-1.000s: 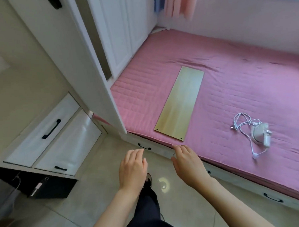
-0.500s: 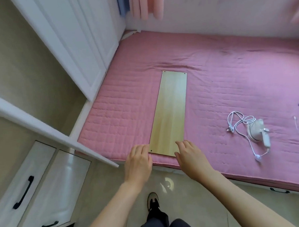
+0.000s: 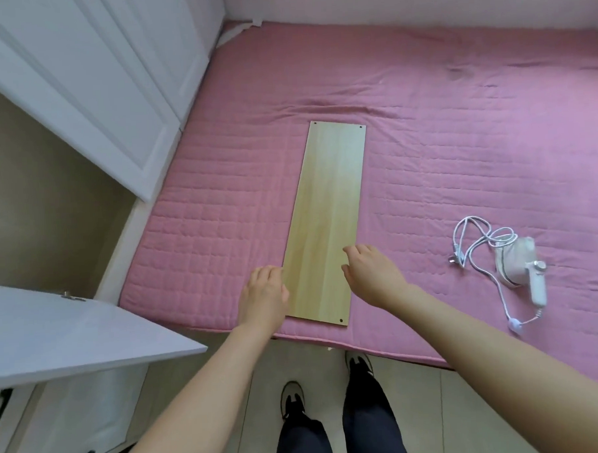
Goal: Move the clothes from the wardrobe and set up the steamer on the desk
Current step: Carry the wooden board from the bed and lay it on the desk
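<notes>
Half a second before, both hands had been at the near end of the board; now they had gone forward to either side of it. The left hand (image 3: 263,296) was at the left long edge of the wooden board (image 3: 328,218), its fingers bent down out of sight, so whether it gripped the board could not be told. The right hand (image 3: 373,274) hung over the right edge with fingers loosely curled, holding nothing. The board was a long, flat, pale rectangle with visible grain and small holes at its corners, and it lay lengthwise on the bed (image 3: 205,237), whose pink cover was quilted in small squares and wrinkled beyond the board's far end. The steamer (image 3: 518,264), a smooth white handheld unit, lay on the bed well to the right of the board, its white cord (image 3: 473,239) in loose loops beside it. The white panelled wardrobe (image 3: 79,99) stood to the left. Below an open white door (image 3: 72,332), white drawers (image 3: 59,425) with black handles were shut, their contents hidden.
</notes>
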Motion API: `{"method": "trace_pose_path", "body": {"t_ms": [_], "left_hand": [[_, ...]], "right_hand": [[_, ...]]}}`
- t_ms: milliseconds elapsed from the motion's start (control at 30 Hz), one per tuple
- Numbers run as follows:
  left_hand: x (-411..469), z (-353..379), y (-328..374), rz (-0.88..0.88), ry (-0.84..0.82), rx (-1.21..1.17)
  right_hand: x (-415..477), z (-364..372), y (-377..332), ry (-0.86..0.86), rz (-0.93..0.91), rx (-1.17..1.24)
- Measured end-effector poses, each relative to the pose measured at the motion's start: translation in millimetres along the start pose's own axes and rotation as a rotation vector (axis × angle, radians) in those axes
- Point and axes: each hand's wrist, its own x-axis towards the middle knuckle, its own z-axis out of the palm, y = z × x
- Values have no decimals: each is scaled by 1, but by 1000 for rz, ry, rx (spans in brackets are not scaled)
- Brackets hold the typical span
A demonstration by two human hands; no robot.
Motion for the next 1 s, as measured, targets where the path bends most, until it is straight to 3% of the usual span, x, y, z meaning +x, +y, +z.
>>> {"method": "trace_pose_path", "body": {"t_ms": [133,400,567,867,1000], "left_hand": [[36,19,18,-227,-60,-149],[121,117,5,-496,-82,-400],[161,188,-18,-519,-102,-375],[190,273,-57,-600,-110,-360],[196,291,-64,-632,-7,-366]], "right_hand": [[36,4,37,-73,21,40],[121,73,106,-202,146,124],[168,135,133,-255,205,210],[226,215,152,-287,490,617],[234,234,154,-270,538,771]]}}
